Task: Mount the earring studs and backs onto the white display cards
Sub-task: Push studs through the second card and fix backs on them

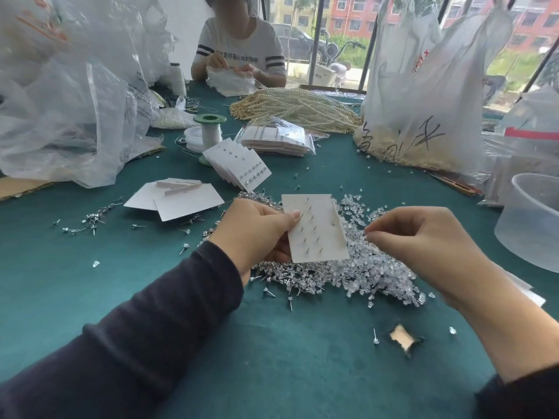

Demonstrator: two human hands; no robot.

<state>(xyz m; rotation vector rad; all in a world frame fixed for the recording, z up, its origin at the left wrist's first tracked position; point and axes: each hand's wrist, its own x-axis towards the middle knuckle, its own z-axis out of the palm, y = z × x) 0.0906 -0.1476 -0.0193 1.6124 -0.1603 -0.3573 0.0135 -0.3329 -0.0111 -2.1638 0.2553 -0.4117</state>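
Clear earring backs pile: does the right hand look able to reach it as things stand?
Probably yes. The right hand hovers just above the clear backs pile with nothing between; the white card, held by the left hand, is off to one side. The right fingertips look pinched shut.

Table cloth [151,282] teal, matt, felt-like; display card [317,234] white matt paperboard, smooth; stud posts [308,251] thin bright metal; earring backs [372,267] clear glossy plastic; bags [75,86] thin translucent plastic, crinkled, shiny; tub [532,225] frosted plastic, smooth; pearl strands [299,108] cream, glossy; sleeve [145,343] dark matt knit cloth.
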